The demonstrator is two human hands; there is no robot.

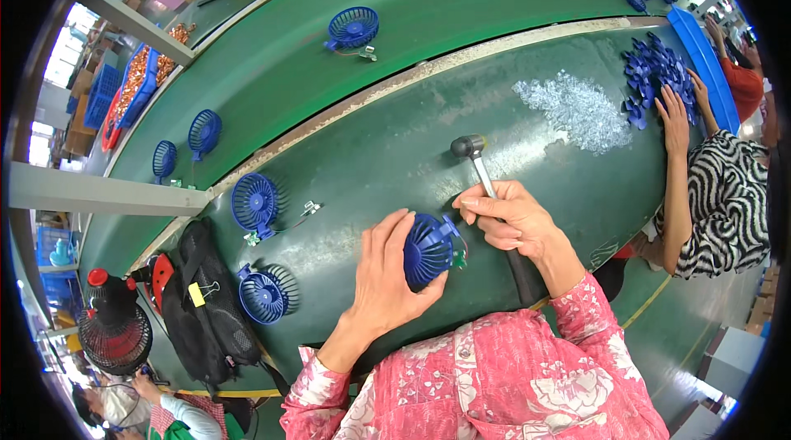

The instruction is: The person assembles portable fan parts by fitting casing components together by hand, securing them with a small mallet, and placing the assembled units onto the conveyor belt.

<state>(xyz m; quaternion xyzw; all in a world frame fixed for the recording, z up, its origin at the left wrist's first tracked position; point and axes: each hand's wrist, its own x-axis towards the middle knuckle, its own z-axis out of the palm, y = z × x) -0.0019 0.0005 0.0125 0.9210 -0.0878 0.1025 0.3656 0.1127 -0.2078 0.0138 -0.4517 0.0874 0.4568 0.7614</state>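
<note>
My left hand [386,275] is wrapped around a blue round fan housing [427,252] with slatted ribs, held just above the green table. A small green circuit board [460,259] on thin wires hangs at the housing's right side. My right hand [515,222] is closed in a pinch just right of the housing; whatever its fingertips hold is too small to make out. A mallet [470,147] with a black head, metal shaft and black grip passes beneath this hand. Two more blue fan housings [255,203] rest on the table to the left.
A pile of clear plastic pieces [577,110] and a heap of blue parts [655,73] lie at right, where a co-worker's hands [676,114] reach. Beyond a raised ledge, a green conveyor [280,69] carries fan housings. A black bag [206,308] and metal post [107,190] stand left.
</note>
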